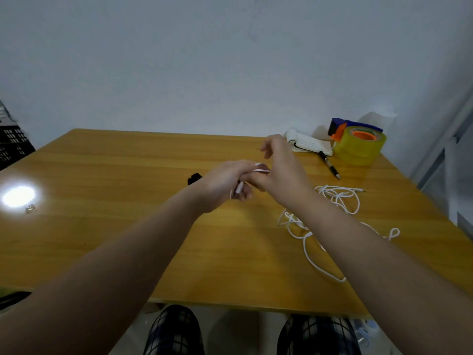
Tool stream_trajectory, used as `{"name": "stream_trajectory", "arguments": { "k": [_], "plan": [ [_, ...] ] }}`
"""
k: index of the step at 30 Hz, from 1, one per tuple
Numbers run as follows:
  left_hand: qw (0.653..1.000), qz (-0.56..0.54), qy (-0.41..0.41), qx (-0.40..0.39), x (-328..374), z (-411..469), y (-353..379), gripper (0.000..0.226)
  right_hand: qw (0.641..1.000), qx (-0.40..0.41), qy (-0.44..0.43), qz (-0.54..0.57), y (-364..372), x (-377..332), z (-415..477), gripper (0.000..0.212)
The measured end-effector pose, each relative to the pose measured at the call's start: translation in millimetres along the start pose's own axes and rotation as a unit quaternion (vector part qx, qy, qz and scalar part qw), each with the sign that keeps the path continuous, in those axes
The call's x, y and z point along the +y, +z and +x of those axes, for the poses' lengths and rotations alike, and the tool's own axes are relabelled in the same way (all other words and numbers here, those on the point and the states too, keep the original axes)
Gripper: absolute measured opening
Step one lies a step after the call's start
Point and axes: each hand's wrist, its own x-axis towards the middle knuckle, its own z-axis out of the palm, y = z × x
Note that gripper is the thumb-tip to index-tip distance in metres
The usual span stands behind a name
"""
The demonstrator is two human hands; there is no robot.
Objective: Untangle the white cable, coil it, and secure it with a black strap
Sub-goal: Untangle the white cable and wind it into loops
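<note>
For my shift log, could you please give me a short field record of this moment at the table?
left hand: grips an end of the white cable
right hand: pinches the same stretch beside it
rest of cable: loose tangle on the table, by right forearm
black strap: on table beyond left wrist, not held
far corner: tape roll, notepad, pen

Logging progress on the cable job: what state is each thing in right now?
white cable: one end held in both hands, the rest lying tangled on the table.
black strap: lying loose on the table, untouched.
left hand: grips the white cable.
right hand: pinches the white cable.
pen: lying flat on the table.
tape roll: resting on the table.
</note>
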Motion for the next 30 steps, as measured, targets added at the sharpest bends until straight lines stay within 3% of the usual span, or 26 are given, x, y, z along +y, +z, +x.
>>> {"name": "stream_trajectory", "arguments": {
  "k": [2, 4, 7, 9, 12, 19, 23, 27, 30],
  "plan": [
    [1.000, 0.016, 0.001, 0.009, 2, 0, 6, 0.043, 0.999, -0.015, 0.040, 0.022, -3, 4, 2, 0.063],
    [0.999, 0.034, -0.001, 0.028, 4, 0, 11, 0.052, 0.983, -0.073, 0.100, 0.136, -4, 4, 1, 0.061],
    [0.993, 0.077, 0.036, 0.081, 4, 2, 9, 0.041, 0.937, -0.113, 0.151, 0.293, -6, 7, -2, 0.047],
    [0.995, 0.015, 0.024, 0.098, 3, 3, 0, 0.036, 0.926, -0.135, 0.148, 0.321, -11, 9, -3, 0.025],
    [0.995, -0.093, -0.017, 0.042, 0, 3, -12, 0.035, 0.908, -0.169, 0.140, 0.356, -17, 11, -4, 0.008],
    [0.998, -0.015, -0.053, -0.035, -7, -3, -9, 0.058, 0.923, -0.177, 0.151, 0.307, -24, 2, 3, 0.027],
    [0.997, -0.034, -0.049, -0.048, -1, -2, -4, 0.052, 0.917, -0.122, 0.197, 0.324, -17, 0, 9, 0.040],
    [0.979, -0.200, -0.038, 0.009, 1, 1, -12, 0.056, 0.902, -0.149, 0.185, 0.360, -20, 10, 13, 0.022],
    [0.943, -0.327, -0.009, 0.061, 5, -4, -28, 0.054, 0.929, -0.134, 0.180, 0.293, -31, 30, 12, 0.009]
  ]
}}
